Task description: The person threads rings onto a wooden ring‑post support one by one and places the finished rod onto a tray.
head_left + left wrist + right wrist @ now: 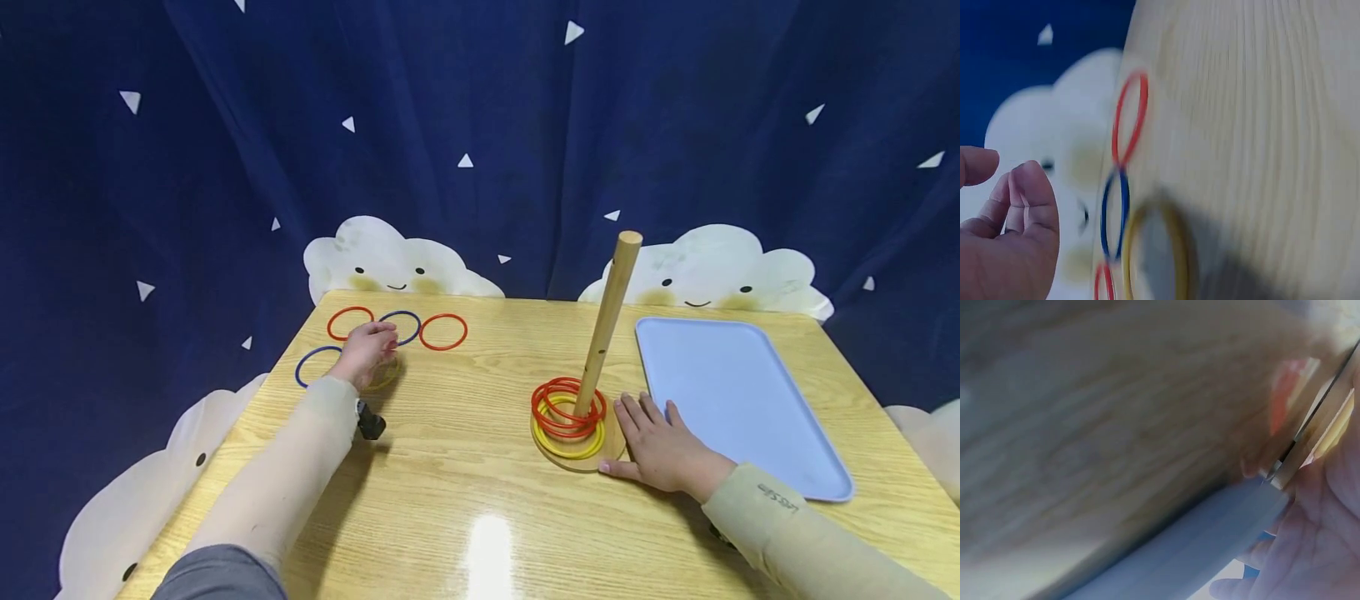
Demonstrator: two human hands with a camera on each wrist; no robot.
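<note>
My left hand (365,350) hovers over a yellow ring (386,377) at the table's far left, with its fingers (1025,200) loosely curled and nothing in them. The yellow ring (1155,250) lies flat just past the fingertips. Around it lie two red rings (350,322) (443,331) and two blue rings (400,327) (315,365). My right hand (662,450) rests flat on the table, fingers straight, its thumb side touching the round wooden base (611,446) of a peg stand. Several red and yellow rings (567,410) are stacked around the wooden post (609,321).
A light blue tray (738,400) lies right of the stand, close to my right hand. A dark blue curtain with white clouds hangs behind the table (465,483). The right wrist view is blurred; it shows the tray edge (1210,544) and my palm (1319,550).
</note>
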